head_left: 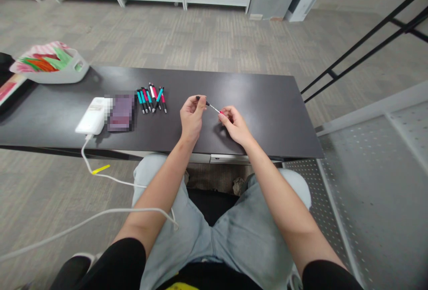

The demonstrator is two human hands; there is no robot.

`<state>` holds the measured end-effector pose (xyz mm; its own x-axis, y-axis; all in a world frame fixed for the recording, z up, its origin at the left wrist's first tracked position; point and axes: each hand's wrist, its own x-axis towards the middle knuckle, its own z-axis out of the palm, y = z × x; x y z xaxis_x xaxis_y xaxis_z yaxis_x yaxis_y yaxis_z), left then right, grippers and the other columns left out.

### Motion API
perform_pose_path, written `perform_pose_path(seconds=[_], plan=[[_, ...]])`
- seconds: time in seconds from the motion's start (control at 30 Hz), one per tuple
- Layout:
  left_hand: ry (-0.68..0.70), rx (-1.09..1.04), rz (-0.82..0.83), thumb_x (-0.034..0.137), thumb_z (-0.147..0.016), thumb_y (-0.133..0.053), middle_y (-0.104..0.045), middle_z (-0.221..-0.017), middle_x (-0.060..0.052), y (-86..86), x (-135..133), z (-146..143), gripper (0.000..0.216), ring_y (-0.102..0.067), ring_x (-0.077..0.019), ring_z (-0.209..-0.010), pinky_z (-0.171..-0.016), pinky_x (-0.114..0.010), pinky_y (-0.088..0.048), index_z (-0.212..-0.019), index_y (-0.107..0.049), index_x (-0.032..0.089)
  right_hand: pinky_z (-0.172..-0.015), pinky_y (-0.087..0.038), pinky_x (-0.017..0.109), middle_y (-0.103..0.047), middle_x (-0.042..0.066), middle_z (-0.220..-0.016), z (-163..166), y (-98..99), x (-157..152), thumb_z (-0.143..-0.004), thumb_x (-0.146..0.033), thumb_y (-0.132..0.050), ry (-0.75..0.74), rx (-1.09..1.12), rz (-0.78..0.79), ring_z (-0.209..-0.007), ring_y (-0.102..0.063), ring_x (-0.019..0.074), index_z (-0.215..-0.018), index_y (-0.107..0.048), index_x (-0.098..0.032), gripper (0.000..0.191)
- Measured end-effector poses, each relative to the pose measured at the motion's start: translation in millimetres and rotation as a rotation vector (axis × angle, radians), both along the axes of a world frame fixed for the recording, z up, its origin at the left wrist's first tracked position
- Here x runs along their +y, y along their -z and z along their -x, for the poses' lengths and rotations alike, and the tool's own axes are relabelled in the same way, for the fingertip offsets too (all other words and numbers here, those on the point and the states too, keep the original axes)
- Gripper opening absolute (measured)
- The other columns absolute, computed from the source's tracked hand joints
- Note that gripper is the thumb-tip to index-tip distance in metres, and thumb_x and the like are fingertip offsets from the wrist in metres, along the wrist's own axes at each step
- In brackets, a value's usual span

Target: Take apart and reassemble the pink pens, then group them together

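One slim black-and-silver pen pc [214, 108] sits pinched in L hand [191, 118]; R hand [236, 126] grips small pink pc [221, 112]. Teal/pink/white pens [148, 98] lie left on dark-grey tabletop [267, 107].

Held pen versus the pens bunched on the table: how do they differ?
The held pen exposes a thin pale shaft; the bunched pens look whole. The held pen is gripped between the left hand and right hand, while the bunched pens lie on the table. Both show black and pinkish parts.
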<state>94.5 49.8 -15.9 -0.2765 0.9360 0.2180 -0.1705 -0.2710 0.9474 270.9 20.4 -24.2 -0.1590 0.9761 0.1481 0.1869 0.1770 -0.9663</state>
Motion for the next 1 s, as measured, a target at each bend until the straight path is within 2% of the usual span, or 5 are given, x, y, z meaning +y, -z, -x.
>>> perform_pose_path(seconds=[0.27,0.5,0.73,0.87,1.0], plan=[[-0.027,0.077,-0.034,0.056,-0.107,-0.088,-0.084,-0.102,-0.003,-6.9,19,38,0.029,-0.077,-0.0174,-0.088,-0.086,-0.030,-0.066,-0.117,-0.085,0.029,-0.089,-0.058,0.048,-0.075,0.003,-0.091,-24,-12.0,3,-0.107,-0.065,-0.070,0.068,-0.124,-0.076,-0.085,-0.068,0.0296,-0.115,-0.073,-0.036,0.030],[-0.019,0.772,-0.183,0.023,-0.099,-0.089,-0.091,-0.116,-0.004,-5.9,11,55,0.011,-0.083,-0.0328,-0.115,-0.114,-0.054,-0.058,-0.106,-0.085,0.030,-0.078,-0.056,0.048,-0.073,0.003,-0.083,-38,-0.1,13,-0.100,-0.075,-0.072,0.192,-0.097,-0.057,-0.074,-0.062,0.0285,-0.106,-0.073,-0.036,0.040],[0.067,1.105,-0.059,0.027,-0.100,-0.085,-0.088,-0.136,-0.007,-5.2,-2,37,0.009,-0.074,-0.0395,-0.138,-0.126,-0.065,-0.042,-0.107,-0.081,0.033,-0.079,-0.054,0.048,-0.072,0.003,-0.084,-38,-0.5,13,-0.101,-0.073,-0.071,0.167,-0.082,-0.055,-0.073,-0.062,0.0280,-0.108,-0.073,-0.036,0.038],[0.153,1.153,-0.016,0.040,-0.099,-0.087,-0.079,-0.160,-0.010,-8.4,-3,41,0.036,-0.060,-0.0443,-0.159,-0.134,-0.068,-0.035,-0.134,-0.081,0.034,-0.081,-0.055,0.049,-0.073,0.003,-0.085,-39,-0.4,13,-0.100,-0.072,-0.072,0.167,-0.076,-0.039,-0.074,-0.063,0.0282,-0.108,-0.072,-0.036,0.037],[0.302,1.199,-0.036,0.037,-0.103,-0.074,-0.062,-0.182,-0.005,-10.3,5,51,0.051,-0.040,-0.0432,-0.177,-0.141,-0.068,-0.026,-0.154,-0.077,0.035,-0.082,-0.056,0.049,-0.073,0.004,-0.086,-40,0.6,14,-0.100,-0.071,-0.071,0.176,-0.088,-0.026,-0.075,-0.063,0.0281,-0.108,-0.073,-0.036,0.036]])
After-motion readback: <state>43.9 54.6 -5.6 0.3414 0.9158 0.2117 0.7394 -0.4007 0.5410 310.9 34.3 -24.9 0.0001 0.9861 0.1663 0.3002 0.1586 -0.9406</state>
